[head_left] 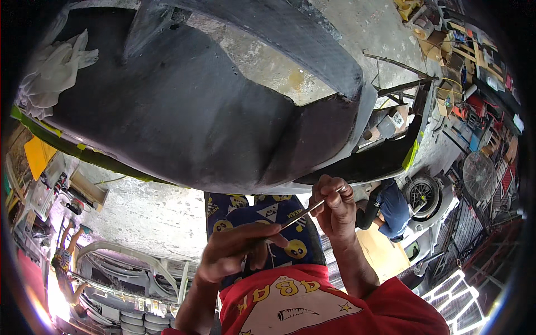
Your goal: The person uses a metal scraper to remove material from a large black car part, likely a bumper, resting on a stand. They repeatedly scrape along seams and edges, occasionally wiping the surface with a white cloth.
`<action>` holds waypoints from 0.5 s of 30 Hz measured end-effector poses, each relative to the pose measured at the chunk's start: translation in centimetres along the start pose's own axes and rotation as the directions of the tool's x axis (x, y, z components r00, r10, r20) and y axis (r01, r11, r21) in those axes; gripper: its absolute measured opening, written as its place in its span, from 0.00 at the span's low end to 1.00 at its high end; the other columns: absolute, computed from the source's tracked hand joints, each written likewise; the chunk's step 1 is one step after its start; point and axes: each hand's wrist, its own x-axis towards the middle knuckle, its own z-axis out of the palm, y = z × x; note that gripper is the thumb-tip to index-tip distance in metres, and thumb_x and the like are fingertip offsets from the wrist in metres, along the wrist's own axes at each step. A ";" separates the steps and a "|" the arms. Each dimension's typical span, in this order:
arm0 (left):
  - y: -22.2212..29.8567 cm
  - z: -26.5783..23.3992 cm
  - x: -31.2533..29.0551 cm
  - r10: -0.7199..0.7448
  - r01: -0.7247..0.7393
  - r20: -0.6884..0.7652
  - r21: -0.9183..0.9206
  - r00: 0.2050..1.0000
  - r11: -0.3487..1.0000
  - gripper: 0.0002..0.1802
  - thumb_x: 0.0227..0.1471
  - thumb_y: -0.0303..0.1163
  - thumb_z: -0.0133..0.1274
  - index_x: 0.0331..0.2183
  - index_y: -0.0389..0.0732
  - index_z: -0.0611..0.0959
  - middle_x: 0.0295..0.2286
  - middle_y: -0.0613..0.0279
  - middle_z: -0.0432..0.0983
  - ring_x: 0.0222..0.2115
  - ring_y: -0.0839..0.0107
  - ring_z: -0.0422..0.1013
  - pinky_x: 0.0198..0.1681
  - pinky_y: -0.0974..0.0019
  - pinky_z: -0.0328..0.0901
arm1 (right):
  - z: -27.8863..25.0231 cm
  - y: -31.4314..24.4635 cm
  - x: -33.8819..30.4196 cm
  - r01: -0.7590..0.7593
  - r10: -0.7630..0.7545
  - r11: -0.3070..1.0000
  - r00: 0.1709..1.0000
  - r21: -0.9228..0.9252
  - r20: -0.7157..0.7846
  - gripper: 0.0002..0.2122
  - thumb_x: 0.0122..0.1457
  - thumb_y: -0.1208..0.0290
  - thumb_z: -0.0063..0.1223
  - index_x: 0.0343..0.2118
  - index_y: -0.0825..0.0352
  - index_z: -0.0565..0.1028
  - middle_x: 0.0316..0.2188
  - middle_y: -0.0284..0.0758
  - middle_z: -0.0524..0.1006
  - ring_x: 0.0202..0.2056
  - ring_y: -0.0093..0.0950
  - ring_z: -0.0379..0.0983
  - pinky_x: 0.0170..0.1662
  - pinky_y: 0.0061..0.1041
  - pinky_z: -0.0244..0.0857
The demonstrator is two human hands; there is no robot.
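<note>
A thin, light-coloured rod (298,218) runs slantwise between my two hands, in front of my body. My left hand (237,251) is closed on its lower end, fingers lying across it and slightly blurred. Higher up, my right hand (336,205) pinches the other end between thumb and fingers. Just beyond my hands lies a large dark grey car body panel (184,117) with a dull, patchy surface and a big opening. My right hand is close to the panel's near edge; I cannot tell whether it touches.
Crumpled white sheeting (56,72) lies on the panel's left end. Yellow-green tape (100,160) follows its near left edge. At right, a person in dark clothes (393,206) crouches by a wheel (421,192). Another person (67,268) is at far left. A round fan (479,174) stands among clutter.
</note>
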 end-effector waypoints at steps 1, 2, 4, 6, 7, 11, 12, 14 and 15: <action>0.0 -0.2 0.2 0.041 -0.041 0.014 -0.020 0.999 0.999 0.27 0.61 0.24 0.58 0.61 0.30 0.75 0.41 0.46 0.83 0.31 0.71 0.77 0.36 0.70 0.71 | 0.4 0.2 -0.1 0.003 -0.003 1.000 1.000 0.017 0.013 0.06 0.63 0.75 0.64 0.40 0.70 0.81 0.36 0.43 0.79 0.31 0.30 0.81 0.33 0.28 0.80; -0.1 -0.4 0.4 0.085 -0.084 0.025 -0.041 0.996 0.996 0.27 0.62 0.26 0.59 0.60 0.29 0.75 0.42 0.44 0.82 0.32 0.70 0.78 0.36 0.70 0.71 | 1.2 0.6 -0.2 0.005 -0.006 0.999 1.000 0.033 0.027 0.06 0.62 0.75 0.64 0.40 0.70 0.81 0.35 0.43 0.79 0.30 0.30 0.81 0.33 0.28 0.80; -0.5 -0.5 1.1 0.162 -0.161 -0.005 0.097 0.987 0.982 0.26 0.62 0.27 0.59 0.59 0.29 0.76 0.42 0.43 0.82 0.32 0.68 0.78 0.35 0.70 0.71 | 3.0 1.5 -0.8 -0.005 0.006 1.000 1.000 -0.025 0.027 0.06 0.62 0.76 0.64 0.39 0.71 0.81 0.35 0.45 0.80 0.29 0.31 0.81 0.32 0.28 0.79; -0.1 -0.1 3.2 0.235 -0.227 0.004 0.272 0.972 0.935 0.20 0.63 0.25 0.57 0.55 0.29 0.80 0.39 0.44 0.82 0.34 0.66 0.80 0.36 0.68 0.73 | 4.2 2.4 -1.0 0.013 0.001 0.971 0.998 -0.240 0.057 0.07 0.64 0.74 0.62 0.40 0.73 0.80 0.32 0.45 0.80 0.28 0.32 0.81 0.31 0.30 0.78; 0.0 -0.2 3.6 0.265 -0.259 0.013 0.273 0.964 0.927 0.19 0.63 0.25 0.57 0.54 0.29 0.80 0.38 0.45 0.82 0.33 0.65 0.80 0.36 0.67 0.74 | 4.7 2.7 -1.0 0.025 -0.016 0.967 0.999 -0.252 0.038 0.09 0.66 0.71 0.60 0.40 0.73 0.79 0.31 0.44 0.79 0.28 0.32 0.81 0.31 0.30 0.77; -0.2 0.0 3.9 0.369 -0.336 -0.153 0.208 0.917 0.919 0.14 0.62 0.19 0.56 0.49 0.28 0.81 0.36 0.46 0.83 0.31 0.65 0.82 0.34 0.68 0.77 | 3.7 -0.6 0.6 0.079 -0.093 0.994 0.977 -0.079 -0.194 0.20 0.75 0.53 0.44 0.39 0.69 0.76 0.32 0.37 0.78 0.29 0.27 0.77 0.32 0.23 0.71; -0.6 -0.4 4.3 0.426 -0.380 -0.191 0.236 0.884 0.895 0.13 0.62 0.18 0.56 0.49 0.28 0.81 0.36 0.46 0.83 0.31 0.65 0.82 0.34 0.69 0.77 | 1.9 -1.9 1.2 0.146 -0.157 0.987 0.968 -0.069 -0.194 0.18 0.75 0.55 0.45 0.41 0.68 0.76 0.36 0.37 0.78 0.33 0.26 0.77 0.36 0.23 0.70; -0.8 -0.5 5.2 0.460 -0.378 -0.268 0.306 0.847 0.874 0.11 0.61 0.16 0.57 0.46 0.29 0.80 0.36 0.47 0.84 0.32 0.65 0.83 0.34 0.69 0.78 | 0.1 -2.2 2.1 0.246 -0.282 0.953 0.933 -0.175 -0.225 0.16 0.74 0.56 0.48 0.45 0.67 0.75 0.43 0.36 0.77 0.41 0.26 0.75 0.43 0.25 0.68; -1.2 -0.2 5.5 0.473 -0.379 -0.275 0.333 0.837 0.864 0.11 0.61 0.17 0.57 0.46 0.29 0.80 0.35 0.47 0.84 0.32 0.66 0.83 0.34 0.69 0.78 | -0.3 -2.0 2.5 0.269 -0.346 0.916 0.906 -0.297 -0.244 0.17 0.72 0.55 0.51 0.48 0.67 0.74 0.46 0.36 0.76 0.45 0.26 0.75 0.47 0.27 0.67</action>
